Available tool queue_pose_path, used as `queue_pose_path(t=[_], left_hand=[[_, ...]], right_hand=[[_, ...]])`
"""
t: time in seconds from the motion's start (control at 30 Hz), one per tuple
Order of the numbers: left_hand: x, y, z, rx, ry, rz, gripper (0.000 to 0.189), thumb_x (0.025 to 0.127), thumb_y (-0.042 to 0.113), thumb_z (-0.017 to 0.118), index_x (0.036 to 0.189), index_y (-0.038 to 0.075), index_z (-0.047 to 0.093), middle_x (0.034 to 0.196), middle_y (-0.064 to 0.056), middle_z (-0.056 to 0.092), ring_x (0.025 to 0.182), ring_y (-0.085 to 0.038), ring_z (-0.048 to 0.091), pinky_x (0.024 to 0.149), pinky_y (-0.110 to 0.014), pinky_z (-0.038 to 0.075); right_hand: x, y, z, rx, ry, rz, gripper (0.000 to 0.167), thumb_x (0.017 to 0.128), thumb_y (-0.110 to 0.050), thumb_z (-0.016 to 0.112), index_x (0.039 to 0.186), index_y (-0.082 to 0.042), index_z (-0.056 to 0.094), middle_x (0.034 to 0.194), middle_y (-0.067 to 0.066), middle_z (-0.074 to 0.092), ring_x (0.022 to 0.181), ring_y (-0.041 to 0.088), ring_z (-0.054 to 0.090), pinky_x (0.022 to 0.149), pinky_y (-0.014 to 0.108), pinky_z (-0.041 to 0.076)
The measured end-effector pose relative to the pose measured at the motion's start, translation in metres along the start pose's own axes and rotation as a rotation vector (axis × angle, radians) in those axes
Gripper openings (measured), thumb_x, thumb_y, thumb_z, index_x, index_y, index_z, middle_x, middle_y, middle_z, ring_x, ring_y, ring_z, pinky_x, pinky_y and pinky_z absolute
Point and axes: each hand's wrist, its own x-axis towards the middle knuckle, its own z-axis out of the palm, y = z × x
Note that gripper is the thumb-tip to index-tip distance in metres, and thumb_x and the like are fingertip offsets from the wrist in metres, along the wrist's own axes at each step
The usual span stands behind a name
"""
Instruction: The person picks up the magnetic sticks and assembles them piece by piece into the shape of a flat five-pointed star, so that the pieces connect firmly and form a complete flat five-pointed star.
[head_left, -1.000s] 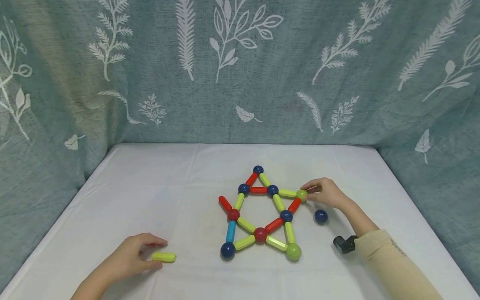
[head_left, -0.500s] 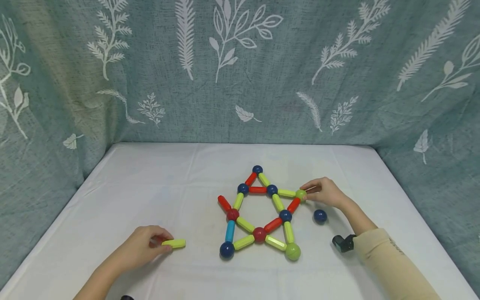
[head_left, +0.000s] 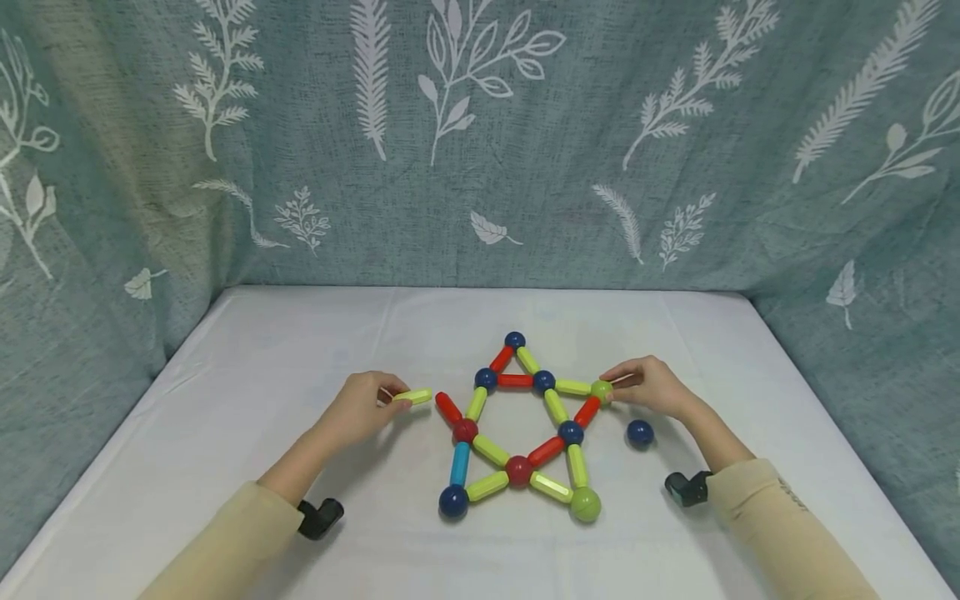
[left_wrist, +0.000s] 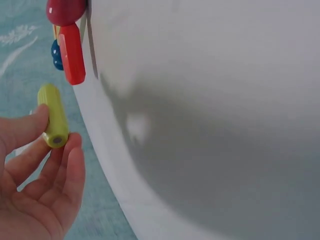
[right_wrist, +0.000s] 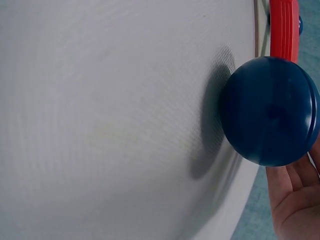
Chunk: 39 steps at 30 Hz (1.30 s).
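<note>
My left hand [head_left: 363, 410] pinches a yellow-green magnetic rod [head_left: 418, 397] between thumb and fingers, above the white table. In the left wrist view the rod [left_wrist: 56, 120] shows a dark spot on its end. Just right of it, apart, is the free end of a red rod [head_left: 448, 408], joined to a red ball [head_left: 465, 430]. These belong to a star-like frame of coloured rods and balls, with one blue rod [head_left: 460, 462]. My right hand [head_left: 652, 388] pinches the green ball [head_left: 602, 391] at the frame's right corner. Its fingertips are hidden in the right wrist view.
A loose dark blue ball [head_left: 640, 433] lies below my right hand; it looms large in the right wrist view. Black wrist cameras [head_left: 321, 518] stick out from both cuffs. A green leaf-patterned curtain [head_left: 480, 208] hangs behind the white table [head_left: 330, 325].
My left hand has taken up the yellow-green rod and carried it right and away from me, close to the red rod's free end. My right hand stays on the green ball.
</note>
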Motion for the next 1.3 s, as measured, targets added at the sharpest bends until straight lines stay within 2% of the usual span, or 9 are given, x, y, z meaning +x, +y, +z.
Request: queue_pose_path(t=[0.23,0.4,0.53,0.77,1.07,1.13,1.3], left_hand=[[0.033,0.015,0.016,0.014,0.032,-0.007,0.018,0.084,0.011,0.066,0.098,0.000,0.068,0.092,-0.011,0.063,0.083,-0.022,0.058,0.067,-0.031,0.050],[0.047,0.023,0.027,0.015,-0.002,-0.058,0.017,0.084,0.011,0.066,0.098,0.002,0.069,0.092,-0.009,0.062,0.082,-0.021,0.055,0.070,-0.030,0.050],[0.053,0.026,0.035,0.031,-0.021,-0.076,0.016,0.084,0.011,0.066,0.097,0.003,0.069,0.091,-0.008,0.062,0.080,-0.019,0.054,0.068,-0.027,0.049],[0.053,0.026,0.041,0.032,-0.013,-0.100,0.014,0.084,0.012,0.067,0.096,0.005,0.070,0.091,-0.007,0.062,0.079,-0.018,0.053,0.068,-0.026,0.049],[0.052,0.026,0.043,0.032,-0.014,-0.097,0.019,0.085,0.012,0.065,0.102,0.004,0.069,0.095,-0.009,0.062,0.081,-0.019,0.054,0.070,-0.027,0.050],[0.049,0.028,0.043,0.046,-0.012,-0.086,0.022,0.085,0.011,0.064,0.106,0.004,0.068,0.101,-0.011,0.062,0.087,-0.021,0.056,0.074,-0.030,0.051],[0.034,0.035,0.040,0.102,0.014,0.004,0.028,0.084,0.009,0.064,0.112,0.005,0.065,0.112,-0.013,0.059,0.104,-0.027,0.055,0.088,-0.040,0.046]], right_hand=[[-0.001,-0.002,0.000,-0.013,0.013,0.013,0.028,0.080,-0.007,0.069,0.106,0.002,0.065,0.107,0.019,0.063,0.095,0.031,0.062,0.078,0.036,0.051],[0.000,-0.001,0.000,-0.008,0.014,0.000,0.029,0.080,-0.006,0.070,0.106,0.004,0.065,0.106,0.020,0.063,0.095,0.031,0.062,0.078,0.036,0.051],[0.000,0.000,0.001,-0.004,0.015,0.000,0.029,0.079,-0.006,0.070,0.106,0.003,0.065,0.106,0.020,0.063,0.095,0.031,0.062,0.078,0.036,0.051],[-0.001,-0.003,0.001,0.001,0.019,0.008,0.029,0.080,-0.008,0.069,0.107,0.002,0.065,0.108,0.020,0.062,0.097,0.032,0.061,0.079,0.037,0.051],[-0.001,-0.002,0.001,0.006,0.026,0.023,0.029,0.080,-0.008,0.069,0.107,0.002,0.065,0.108,0.019,0.062,0.097,0.032,0.061,0.080,0.038,0.051],[-0.001,-0.001,0.001,0.004,0.024,0.022,0.029,0.081,-0.009,0.069,0.107,0.002,0.065,0.108,0.019,0.062,0.097,0.032,0.061,0.080,0.038,0.051],[-0.002,0.000,0.001,0.011,0.025,0.024,0.029,0.081,-0.008,0.069,0.107,0.002,0.065,0.108,0.020,0.062,0.097,0.032,0.061,0.080,0.038,0.050]])
